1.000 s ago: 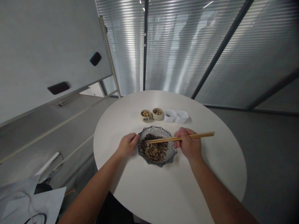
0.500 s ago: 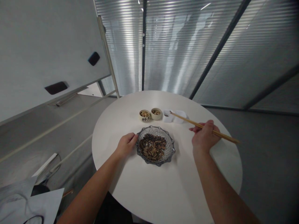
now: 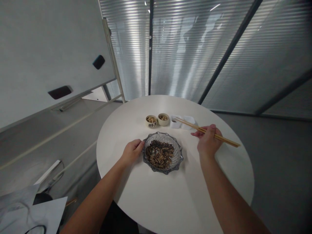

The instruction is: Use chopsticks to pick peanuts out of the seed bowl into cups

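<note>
Head view: hands apart. L hand (image 3: 132, 152) resting against L rim of cut-glass dish (image 3: 180, 152), fingers loosely curled, no grip visible. R hand (image 3: 207, 141) raised to R of dish, pinching wooden chopsticks (image 3: 192, 126), tips over 1st white sq. cup (image 3: 175, 122); contact unclear. Sunflower seeds (image 3: 160, 156) heaped in dish, approx. mid-table. Beyond dish, in a row: ceramic cup w/ black lettering (image 3: 151, 121), plain ceramic cup (image 3: 163, 119), both w/ kernels; 2nd white sq. cup (image 3: 188, 123) last. All on round white table (image 3: 170, 198). Whiteboard (image 3: 48, 42) at L, slatted glass wall (image 3: 185, 52) ahead.
</note>
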The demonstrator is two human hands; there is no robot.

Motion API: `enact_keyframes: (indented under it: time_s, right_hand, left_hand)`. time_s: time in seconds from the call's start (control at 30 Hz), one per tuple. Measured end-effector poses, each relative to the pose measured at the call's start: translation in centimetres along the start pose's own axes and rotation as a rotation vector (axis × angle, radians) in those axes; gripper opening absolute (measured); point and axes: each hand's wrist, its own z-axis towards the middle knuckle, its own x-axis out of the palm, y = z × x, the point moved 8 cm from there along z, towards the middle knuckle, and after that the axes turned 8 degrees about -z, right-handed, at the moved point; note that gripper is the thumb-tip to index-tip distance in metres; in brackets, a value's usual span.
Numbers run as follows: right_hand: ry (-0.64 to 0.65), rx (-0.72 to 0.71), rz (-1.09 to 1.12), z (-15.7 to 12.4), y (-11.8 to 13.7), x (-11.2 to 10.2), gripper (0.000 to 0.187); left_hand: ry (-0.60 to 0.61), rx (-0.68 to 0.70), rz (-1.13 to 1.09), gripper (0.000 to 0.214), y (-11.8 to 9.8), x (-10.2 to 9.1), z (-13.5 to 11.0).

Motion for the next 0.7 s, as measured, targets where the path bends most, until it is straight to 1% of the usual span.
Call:
enact_keyframes:
  time_s: [0.07,0.17,0.27,0.37,0.43,0.53,0.7]
  right_hand:
    - [0.068,0.000,0.054,-0.5,0.7,0.3,0.045]
    - [0.272,0.030,0.079,-2.2,1.3,1.4,0.044]
    - [0.474,0.063,0.052,-4.5,1.8,2.5,0.038]
    - [0.615,0.034,-0.014,-6.4,2.4,3.4,0.037]
    - [0.686,0.008,-0.080,-7.2,2.5,3.9,0.037]
    - [0.759,0.010,-0.148,-8.0,2.2,4.5,0.038]
    - [0.805,0.040,-0.150,-8.9,1.7,5.0,0.039]
  left_hand:
    - [-0.003,-0.004,0.000,0.047,0.0,0.0,0.0]
    - [-0.005,-0.006,0.001,0.047,0.0,-0.1,0.0]
    - [-0.009,-0.004,0.002,0.047,0.1,0.0,0.0]
    - [-0.013,-0.009,-0.005,0.047,0.2,0.0,0.0]
    - [-0.009,-0.015,-0.011,0.047,0.3,0.1,0.1]
    - [0.006,-0.016,-0.005,0.047,0.3,0.1,0.1]
    - [0.015,-0.004,0.013,0.046,0.2,0.1,0.1]
